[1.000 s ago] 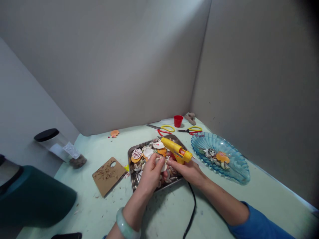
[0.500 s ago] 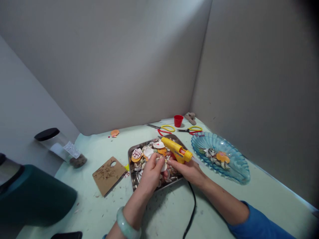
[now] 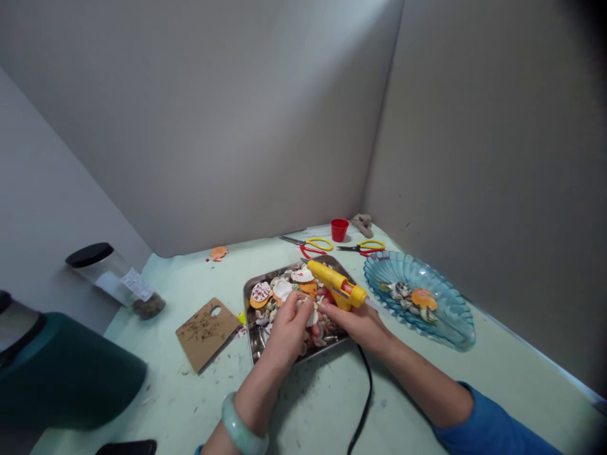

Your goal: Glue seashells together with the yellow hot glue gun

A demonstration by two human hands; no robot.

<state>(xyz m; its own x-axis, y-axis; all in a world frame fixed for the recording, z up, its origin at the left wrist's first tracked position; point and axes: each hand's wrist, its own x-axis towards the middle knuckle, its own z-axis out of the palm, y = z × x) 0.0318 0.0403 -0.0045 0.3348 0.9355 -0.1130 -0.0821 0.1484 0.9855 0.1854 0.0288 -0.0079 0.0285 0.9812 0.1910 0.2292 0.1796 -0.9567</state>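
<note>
A small white shell [image 3: 313, 316] is pinched in my left hand [image 3: 286, 327], low over the near part of a metal tray [image 3: 327, 349]. My right hand [image 3: 363, 325] is closed around a yellow glue gun [image 3: 332, 282], its nozzle pointing up and to the left over the tray. The right fingertips reach toward the same shell; whether they also touch it is hard to see. Heaped in the tray are several shells, including a red-speckled white shell [image 3: 260, 292], a plain white shell [image 3: 283, 290] and orange pieces. Both hands hide part of the heap.
Right of the tray lies a blue glass dish [image 3: 458, 332] holding shells. Behind are scissors [image 3: 318, 244], more scissors [image 3: 363, 248] and a red cup [image 3: 339, 230]. On the left are a brown board [image 3: 203, 335], a clear jar [image 3: 118, 281] and a dark green container [image 3: 71, 373]. A black cord [image 3: 366, 404] trails toward me.
</note>
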